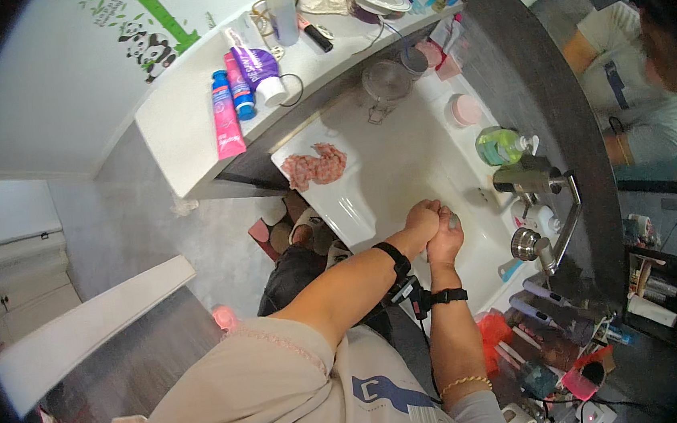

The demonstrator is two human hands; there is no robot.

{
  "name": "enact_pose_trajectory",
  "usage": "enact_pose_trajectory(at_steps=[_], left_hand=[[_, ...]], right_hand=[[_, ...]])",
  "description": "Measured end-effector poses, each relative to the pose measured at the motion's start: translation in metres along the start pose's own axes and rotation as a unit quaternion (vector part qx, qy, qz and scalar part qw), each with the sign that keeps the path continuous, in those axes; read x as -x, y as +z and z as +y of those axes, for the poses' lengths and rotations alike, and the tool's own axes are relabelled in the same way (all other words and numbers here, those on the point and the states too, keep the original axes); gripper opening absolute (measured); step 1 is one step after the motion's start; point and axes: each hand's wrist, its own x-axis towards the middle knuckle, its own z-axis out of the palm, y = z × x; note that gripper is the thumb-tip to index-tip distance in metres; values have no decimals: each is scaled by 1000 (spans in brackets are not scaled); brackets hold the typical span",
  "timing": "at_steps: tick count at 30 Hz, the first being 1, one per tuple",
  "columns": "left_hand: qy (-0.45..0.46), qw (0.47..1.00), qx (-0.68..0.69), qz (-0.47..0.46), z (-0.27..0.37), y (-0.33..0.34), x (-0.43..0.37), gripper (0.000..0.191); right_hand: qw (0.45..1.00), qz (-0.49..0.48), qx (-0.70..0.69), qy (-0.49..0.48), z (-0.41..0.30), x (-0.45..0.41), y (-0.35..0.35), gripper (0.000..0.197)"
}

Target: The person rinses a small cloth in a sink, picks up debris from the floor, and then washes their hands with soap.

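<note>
Over the white washbasin (383,171), both of my hands are pressed together with curled fingers. My left hand (422,219) lies against the fingers of my right hand (446,241); its palm side is hidden. A small grey-green thing (453,221) shows at the fingers of my right hand, too small to name. A crumpled, patterned pink cloth (315,165) rests on the basin's near left corner. The metal faucet (526,182) stands right of my hands, its jointed spout turned away from them. A pump bottle of green liquid (499,146) is on the basin's rim.
Tubes (226,115) and a clear bottle (282,14) stand or lie on the white ledge (176,111). A round pink container (466,109), a glass jar (387,81) and a white bottle (535,218) are around the basin. Toothbrushes (531,309) and cables crowd the lower right, below a mirror (636,89).
</note>
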Motion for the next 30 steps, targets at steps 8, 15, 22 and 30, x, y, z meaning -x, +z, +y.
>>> enact_pose_trajectory(at_steps=[8,15,22,30], left_hand=[[63,993,92,28,42,-57,41,48],[310,924,185,124,53,-136,72,54],[142,945,289,55,39,-214,137,51],[135,972,-57,182,-30,-314,173,43]], right_hand=[[920,-109,226,-301,6,-12,26,37],[945,-178,172,-213,-79,36,108,62],[850,-256,176,-425,-71,41,173,76],[779,-148,334,-509,-44,86,172,47]])
